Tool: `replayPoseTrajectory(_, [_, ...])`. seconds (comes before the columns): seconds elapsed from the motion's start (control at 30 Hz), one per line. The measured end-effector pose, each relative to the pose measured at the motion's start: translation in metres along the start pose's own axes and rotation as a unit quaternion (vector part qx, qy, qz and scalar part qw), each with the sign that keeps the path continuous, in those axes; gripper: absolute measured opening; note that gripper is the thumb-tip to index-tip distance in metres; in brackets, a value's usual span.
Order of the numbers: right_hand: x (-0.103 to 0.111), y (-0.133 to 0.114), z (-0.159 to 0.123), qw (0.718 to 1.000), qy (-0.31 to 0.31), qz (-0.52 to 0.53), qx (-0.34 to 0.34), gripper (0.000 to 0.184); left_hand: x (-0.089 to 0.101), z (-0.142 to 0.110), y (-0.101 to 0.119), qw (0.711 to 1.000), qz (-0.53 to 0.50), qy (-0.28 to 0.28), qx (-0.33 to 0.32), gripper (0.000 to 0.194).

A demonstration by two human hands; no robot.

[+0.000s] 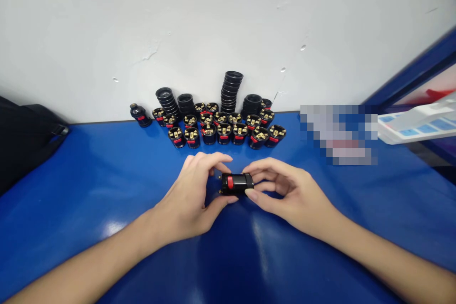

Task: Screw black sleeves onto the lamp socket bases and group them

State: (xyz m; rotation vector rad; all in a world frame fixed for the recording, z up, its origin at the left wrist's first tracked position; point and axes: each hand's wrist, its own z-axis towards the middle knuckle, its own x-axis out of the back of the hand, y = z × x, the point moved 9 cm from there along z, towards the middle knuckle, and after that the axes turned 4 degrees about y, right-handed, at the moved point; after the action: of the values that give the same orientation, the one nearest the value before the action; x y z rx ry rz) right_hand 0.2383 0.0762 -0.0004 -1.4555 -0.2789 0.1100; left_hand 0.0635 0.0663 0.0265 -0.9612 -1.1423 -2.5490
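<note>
Between my hands lies a black electrical connector [239,182] on its side, with a red tab and small brass terminals at its left end. My left hand [199,190] curls around that end, thumb along the lower edge and fingers over the top. At the other end, the thumb and fingers of my right hand [281,187] pinch the dark ring [249,181]. Just beyond my hands stand several similar connector bodies [224,134], upright, with brass terminals facing up and red tabs on their sides.
Behind the connectors, stacks of black rings [231,92] rise near the white wall [213,19]. One fully capped connector [141,115] stands left of the group. A black bag [28,137] sits on the left of the blue table [107,175]. At right is a white-framed tray [420,123].
</note>
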Motion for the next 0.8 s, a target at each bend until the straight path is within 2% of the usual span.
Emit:
replayPoseTrajectory(0.13, [-0.001, 0.001, 0.000, 1.000, -0.006, 0.001, -0.005, 0.026, 0.003, 0.001, 0.012, 0.997, 0.018, 0.021, -0.072, 0.050])
replayPoseTrajectory(0.2, [-0.001, 0.001, 0.000, 1.000, -0.007, 0.001, -0.008, 0.027, 0.004, 0.002, 0.015, 0.996, 0.032, 0.016, -0.076, 0.057])
replayPoseTrajectory(0.27, [-0.001, 0.001, 0.001, 1.000, -0.007, 0.002, -0.010, 0.028, 0.002, 0.004, 0.012, 0.998, 0.044, -0.005, -0.044, 0.072])
replayPoseTrajectory(0.3, [-0.001, 0.000, 0.001, 1.000, -0.007, 0.004, -0.008, 0.028, 0.000, 0.004, 0.009, 0.998, 0.047, -0.021, -0.020, 0.071])
replayPoseTrajectory(0.4, [-0.002, -0.002, 0.000, 1.000, -0.008, 0.012, 0.001, 0.027, -0.004, 0.004, 0.002, 0.997, 0.044, -0.061, 0.032, 0.044])
replayPoseTrajectory(0.47, [-0.002, -0.002, 0.000, 1.000, -0.011, 0.014, 0.002, 0.027, -0.005, 0.004, 0.002, 0.996, 0.039, -0.069, 0.033, 0.040])
replayPoseTrajectory(0.63, [0.002, 0.002, 0.000, 1.000, -0.001, -0.003, -0.007, 0.025, 0.003, 0.004, 0.006, 0.999, 0.024, -0.019, -0.015, 0.052])
replayPoseTrajectory(0.8, [0.002, 0.002, -0.001, 1.000, -0.002, 0.013, -0.008, 0.025, 0.007, 0.003, 0.011, 0.998, 0.039, 0.011, -0.052, 0.043])
